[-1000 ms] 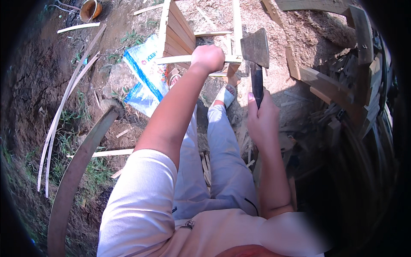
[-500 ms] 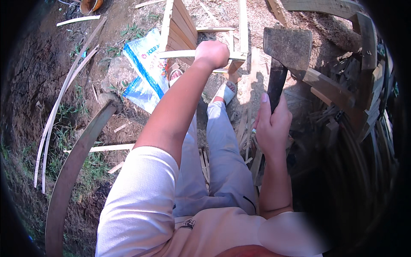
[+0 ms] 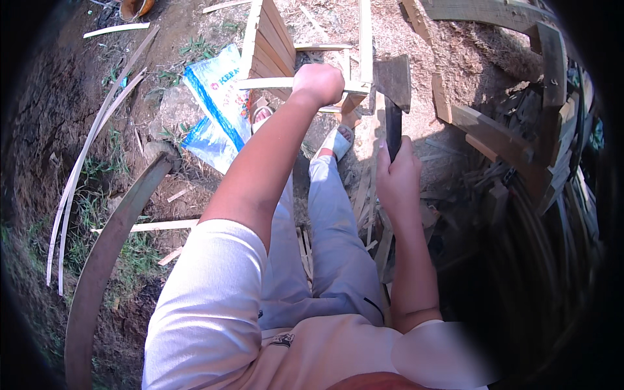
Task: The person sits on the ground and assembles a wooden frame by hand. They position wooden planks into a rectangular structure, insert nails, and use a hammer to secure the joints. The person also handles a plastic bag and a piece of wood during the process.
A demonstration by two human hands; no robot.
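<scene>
My left hand (image 3: 318, 84) is closed in a fist over a pale wooden slat (image 3: 268, 83), which lies across the near end of a slatted wooden frame (image 3: 268, 47). In my right hand (image 3: 400, 183) is a hatchet, gripped by its dark handle (image 3: 393, 127). The broad, worn hatchet head (image 3: 394, 79) is at the right side of the frame, close to the slat's right end. Whether the head touches the wood, I cannot tell. The fingers of my left hand are mostly hidden under the fist.
A white and blue sack (image 3: 218, 84) lies left of the frame. Long thin wood strips (image 3: 91, 140) and a curved board (image 3: 107, 253) are farther left. Timber beams (image 3: 497, 130) and stacked wood pieces stand at the right. My sandalled foot (image 3: 338, 142) is just below the frame.
My right hand has moved left with the hatchet, bringing its head from out at the right to beside the frame. My left hand keeps its grip on the slat.
</scene>
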